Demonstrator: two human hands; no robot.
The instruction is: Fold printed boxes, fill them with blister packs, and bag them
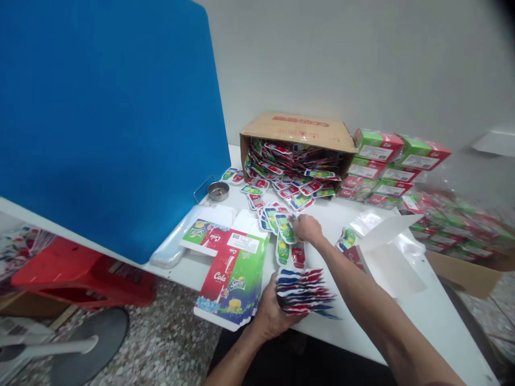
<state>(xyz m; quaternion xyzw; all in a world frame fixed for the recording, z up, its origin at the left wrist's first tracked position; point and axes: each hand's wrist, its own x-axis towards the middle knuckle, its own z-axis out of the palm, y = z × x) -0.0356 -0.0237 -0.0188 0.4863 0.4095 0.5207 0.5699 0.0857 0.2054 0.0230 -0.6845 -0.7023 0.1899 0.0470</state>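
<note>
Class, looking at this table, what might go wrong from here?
The fanned cards in the left hand are held loosely and might slip to the floor. The right hand could scatter the loose cards beneath it. The tipped box may spill more.

White table (341, 340) with scattered Sprite-Cola cutouts (289, 187) and a cardboard box (298, 126)

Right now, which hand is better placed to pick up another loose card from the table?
Probably the right hand: it is at the loose printed cards on the white table, while the left hand is occupied, gripping a stack of cards nearer the table's edge.
</note>
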